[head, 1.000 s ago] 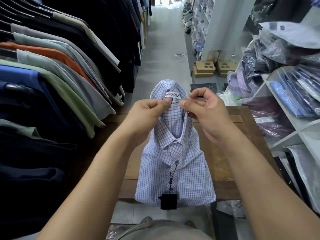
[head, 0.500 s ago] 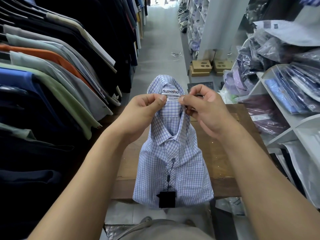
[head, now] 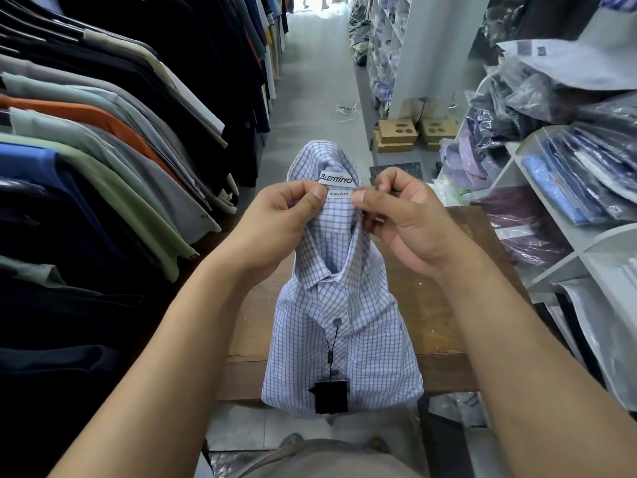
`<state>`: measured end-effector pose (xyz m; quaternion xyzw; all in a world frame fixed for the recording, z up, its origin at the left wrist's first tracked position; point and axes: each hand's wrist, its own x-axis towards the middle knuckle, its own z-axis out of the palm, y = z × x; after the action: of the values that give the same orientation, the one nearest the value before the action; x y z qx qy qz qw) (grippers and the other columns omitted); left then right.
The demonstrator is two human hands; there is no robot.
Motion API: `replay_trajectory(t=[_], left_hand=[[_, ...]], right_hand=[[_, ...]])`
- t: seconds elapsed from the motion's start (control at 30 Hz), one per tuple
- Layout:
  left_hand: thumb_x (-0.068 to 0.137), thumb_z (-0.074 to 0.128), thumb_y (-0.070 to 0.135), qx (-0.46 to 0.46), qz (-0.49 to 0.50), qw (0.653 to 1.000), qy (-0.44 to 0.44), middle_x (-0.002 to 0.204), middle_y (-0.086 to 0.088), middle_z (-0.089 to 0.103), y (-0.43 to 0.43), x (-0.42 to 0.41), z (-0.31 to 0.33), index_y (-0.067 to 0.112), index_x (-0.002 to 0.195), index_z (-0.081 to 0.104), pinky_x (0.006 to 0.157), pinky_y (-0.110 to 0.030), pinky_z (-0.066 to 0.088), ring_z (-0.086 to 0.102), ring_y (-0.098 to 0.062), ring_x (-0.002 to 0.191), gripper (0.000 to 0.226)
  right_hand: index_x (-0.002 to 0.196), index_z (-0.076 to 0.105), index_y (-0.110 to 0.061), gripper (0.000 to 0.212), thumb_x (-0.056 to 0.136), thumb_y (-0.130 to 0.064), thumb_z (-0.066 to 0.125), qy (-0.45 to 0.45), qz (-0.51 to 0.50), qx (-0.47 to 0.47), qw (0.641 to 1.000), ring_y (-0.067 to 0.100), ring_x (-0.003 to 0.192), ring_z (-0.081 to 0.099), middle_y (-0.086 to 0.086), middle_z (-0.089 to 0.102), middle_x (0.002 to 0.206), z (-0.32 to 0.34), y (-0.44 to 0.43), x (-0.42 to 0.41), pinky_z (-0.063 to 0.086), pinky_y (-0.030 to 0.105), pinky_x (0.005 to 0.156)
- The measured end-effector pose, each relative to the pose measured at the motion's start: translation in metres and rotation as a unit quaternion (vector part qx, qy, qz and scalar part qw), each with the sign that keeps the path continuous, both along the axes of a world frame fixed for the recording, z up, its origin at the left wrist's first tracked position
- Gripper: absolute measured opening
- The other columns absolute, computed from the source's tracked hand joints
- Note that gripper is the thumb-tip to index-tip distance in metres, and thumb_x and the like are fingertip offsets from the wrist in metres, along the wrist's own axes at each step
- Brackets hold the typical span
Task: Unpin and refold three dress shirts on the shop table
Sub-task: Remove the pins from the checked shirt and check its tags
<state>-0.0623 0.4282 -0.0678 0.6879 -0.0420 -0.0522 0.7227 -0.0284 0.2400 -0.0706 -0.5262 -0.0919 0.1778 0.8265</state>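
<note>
One shirt, seemingly pinched by left hand and right hand.

The shirt covers the middle of the table from its raised collar down over the near edge. That leaves a bare strip of wood along the left edge and a wider one along the right edge. Hanging clothes crowd right up to the left edge, and white shelves stuffed with bagged shirts stand close against the right edge. Past the far edge the aisle floor lies open, with cardboard boxes on its right side.
</note>
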Motion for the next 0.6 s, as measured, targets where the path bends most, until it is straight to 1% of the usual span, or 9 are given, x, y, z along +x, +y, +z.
replay_trajectory(t=[0.13,0.23,0.3,0.37,0.5,0.53,0.6], left_hand=[[0.106,0.049,0.019,0.000,-0.003,1.000,0.001,0.107,-0.022,0.071,0.0010,0.0001,0.0009,0.004,0.101,0.070,0.101,-0.047,0.051,0.067,-0.030,0.102,0.026],[0.102,0.052,0.025,-0.007,-0.008,1.000,0.000,0.115,-0.031,0.067,0.0018,-0.0005,0.0021,0.001,0.105,0.068,0.104,-0.052,0.047,0.064,-0.036,0.107,0.029],[0.103,0.051,0.023,-0.008,-0.013,1.000,-0.004,0.108,-0.029,0.066,0.0017,-0.0008,0.0035,-0.002,0.103,0.065,0.102,-0.051,0.047,0.061,-0.034,0.102,0.029],[0.105,0.050,0.021,-0.007,-0.019,1.000,-0.006,0.103,-0.022,0.062,0.0007,-0.0011,0.0049,-0.004,0.101,0.062,0.097,-0.048,0.047,0.058,-0.031,0.099,0.027],[0.104,0.050,0.020,-0.014,-0.034,0.999,-0.006,0.097,-0.017,0.063,-0.0017,-0.0020,0.0067,0.006,0.091,0.065,0.089,-0.037,0.049,0.058,-0.027,0.094,0.025],[0.104,0.051,0.021,-0.017,-0.036,0.999,-0.005,0.097,-0.016,0.064,-0.0021,-0.0019,0.0070,0.005,0.091,0.066,0.089,-0.037,0.049,0.059,-0.026,0.094,0.025],[0.103,0.052,0.022,-0.019,-0.040,0.999,-0.005,0.100,-0.019,0.065,-0.0025,-0.0013,0.0073,-0.006,0.100,0.065,0.093,-0.040,0.050,0.061,-0.028,0.097,0.031]], right_hand=[[0.080,0.043,-0.019,0.034,0.085,0.000,0.069,0.008,0.012,0.035,0.999,0.017,0.077,0.063,0.005,0.073,0.081,-0.0002,-0.0003,-0.0005,0.039,0.035,0.077],[0.080,0.041,-0.019,0.032,0.082,-0.002,0.068,0.015,0.009,0.049,0.999,0.010,0.066,0.061,-0.002,0.067,0.069,0.0018,0.0000,-0.0025,0.039,0.031,0.073],[0.079,0.041,-0.019,0.030,0.080,-0.005,0.067,0.022,0.009,0.058,0.998,0.007,0.060,0.054,-0.005,0.060,0.063,0.0020,-0.0002,-0.0032,0.039,0.028,0.069],[0.079,0.043,-0.020,0.029,0.082,-0.004,0.067,0.030,0.015,0.071,0.997,0.007,0.060,0.049,-0.005,0.056,0.063,0.0007,-0.0011,-0.0030,0.041,0.027,0.068],[0.075,0.045,-0.022,0.030,0.087,-0.002,0.065,0.046,0.020,0.084,0.995,0.009,0.061,0.044,-0.003,0.048,0.065,-0.0049,-0.0026,0.0003,0.041,0.025,0.064],[0.074,0.045,-0.023,0.031,0.088,-0.002,0.064,0.047,0.022,0.087,0.995,0.010,0.062,0.043,-0.002,0.047,0.065,-0.0059,-0.0028,0.0012,0.041,0.025,0.064],[0.073,0.044,-0.023,0.032,0.088,-0.002,0.063,0.049,0.023,0.089,0.995,0.009,0.062,0.043,-0.002,0.048,0.066,-0.0073,-0.0033,0.0025,0.041,0.025,0.063]])
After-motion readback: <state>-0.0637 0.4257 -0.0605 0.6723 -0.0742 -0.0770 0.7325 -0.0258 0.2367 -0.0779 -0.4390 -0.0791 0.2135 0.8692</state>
